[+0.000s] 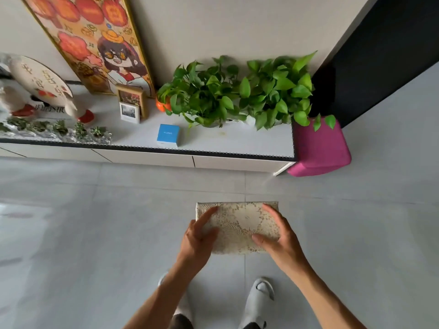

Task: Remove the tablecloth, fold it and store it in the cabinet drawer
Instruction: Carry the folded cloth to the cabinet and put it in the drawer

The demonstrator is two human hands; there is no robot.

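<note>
The tablecloth (237, 222) is a cream lace cloth folded into a small flat rectangle, held in the air above the grey floor in front of me. My left hand (197, 238) grips its left edge, thumb on top. On the cloth's right side my right hand (278, 236) holds it with fingers spread over the top. Ahead stands the low white cabinet (237, 141), its drawer fronts (152, 157) shut along the near face.
On the cabinet top stand two leafy green plants (237, 91), a blue box (168, 135), photo frames (131, 103), a plush toy (14, 98) and a large framed picture (95, 43). A magenta stool (320, 148) sits at the cabinet's right end. My slippered feet (259, 300) are below.
</note>
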